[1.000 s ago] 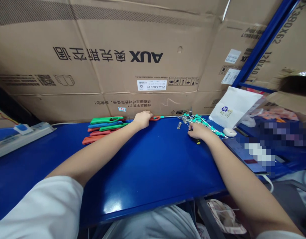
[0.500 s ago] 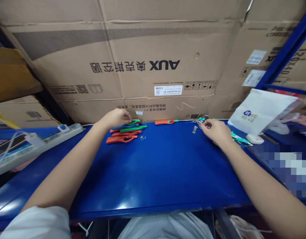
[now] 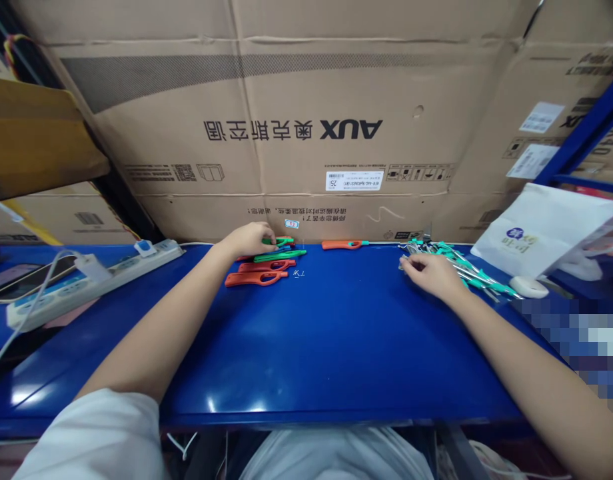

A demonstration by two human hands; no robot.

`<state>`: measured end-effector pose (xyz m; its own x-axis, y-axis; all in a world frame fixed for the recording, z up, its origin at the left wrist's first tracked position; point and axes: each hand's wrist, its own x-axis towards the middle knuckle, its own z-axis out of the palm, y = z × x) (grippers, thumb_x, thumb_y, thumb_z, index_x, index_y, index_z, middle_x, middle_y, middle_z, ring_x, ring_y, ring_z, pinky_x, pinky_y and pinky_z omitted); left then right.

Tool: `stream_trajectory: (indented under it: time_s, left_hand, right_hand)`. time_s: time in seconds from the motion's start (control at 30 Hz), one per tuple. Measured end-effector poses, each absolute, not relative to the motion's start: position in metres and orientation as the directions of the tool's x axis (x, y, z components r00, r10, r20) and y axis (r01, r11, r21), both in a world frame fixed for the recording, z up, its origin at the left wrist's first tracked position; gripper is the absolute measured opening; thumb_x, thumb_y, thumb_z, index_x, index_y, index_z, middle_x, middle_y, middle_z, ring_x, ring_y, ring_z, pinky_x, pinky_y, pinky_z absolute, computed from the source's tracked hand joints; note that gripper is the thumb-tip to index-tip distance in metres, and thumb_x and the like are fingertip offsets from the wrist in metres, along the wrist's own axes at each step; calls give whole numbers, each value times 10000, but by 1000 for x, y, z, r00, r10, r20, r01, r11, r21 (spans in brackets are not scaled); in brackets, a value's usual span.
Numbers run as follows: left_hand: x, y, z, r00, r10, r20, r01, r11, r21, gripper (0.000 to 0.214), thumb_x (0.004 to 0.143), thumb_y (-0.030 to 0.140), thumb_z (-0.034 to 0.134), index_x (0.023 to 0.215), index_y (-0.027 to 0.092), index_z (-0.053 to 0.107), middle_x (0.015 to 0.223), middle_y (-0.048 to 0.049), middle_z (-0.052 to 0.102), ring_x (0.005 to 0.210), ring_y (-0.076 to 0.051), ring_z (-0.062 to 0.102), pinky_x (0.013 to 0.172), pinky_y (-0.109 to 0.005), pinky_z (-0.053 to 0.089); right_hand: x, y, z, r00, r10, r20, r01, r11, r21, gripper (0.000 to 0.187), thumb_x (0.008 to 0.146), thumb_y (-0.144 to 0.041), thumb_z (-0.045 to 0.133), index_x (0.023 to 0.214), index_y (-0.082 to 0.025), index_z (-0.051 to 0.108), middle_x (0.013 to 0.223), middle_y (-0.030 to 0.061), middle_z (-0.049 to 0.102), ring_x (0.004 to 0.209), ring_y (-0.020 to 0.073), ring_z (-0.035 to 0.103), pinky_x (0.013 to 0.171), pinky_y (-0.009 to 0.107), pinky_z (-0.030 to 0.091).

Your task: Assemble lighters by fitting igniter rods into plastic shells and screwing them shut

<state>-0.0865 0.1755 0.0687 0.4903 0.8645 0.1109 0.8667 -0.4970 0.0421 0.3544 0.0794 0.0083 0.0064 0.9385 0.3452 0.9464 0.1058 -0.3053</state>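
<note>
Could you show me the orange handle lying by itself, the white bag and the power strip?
Orange handle (image 3: 336, 245): head view, on its solid grip.
White bag (image 3: 549, 230): head view, on its front face.
Power strip (image 3: 126, 269): head view, on its top face.

The counter (image 3: 336, 347) is blue, the handles (image 3: 241, 279) are orange and green, the rods (image 3: 481, 272) silver with teal, and the cardboard (image 3: 286, 87) is brown with black letters (image 3: 330, 130)
</note>
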Motion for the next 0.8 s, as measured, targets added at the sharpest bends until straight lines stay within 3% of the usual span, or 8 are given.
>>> stream_trajectory:
  time_s: [0.47,0.8]
  left_hand:
    - [-84,181,56,502,848,170,853,-517,62,357,901,462,506,917,193,740,1042,-87,683,900,-238,652,787,-322,476]
    - [-87,184,56,480,809,338,854,-520,30,278,942,370,501,929,179,702,1040,-93,675,942,-254,640,772,-330,478]
  right_hand:
    - [361,84,2,-25,915,403,900,196,-390,437,887,-512,501,622,-207,668,587,44,671,543,184,579,543,292,365]
    - [364,85,0,-57,895,441,858,270,-437,414,888,-496,547,609,-211,660,566,38,660,520,181,554,545,299,373]
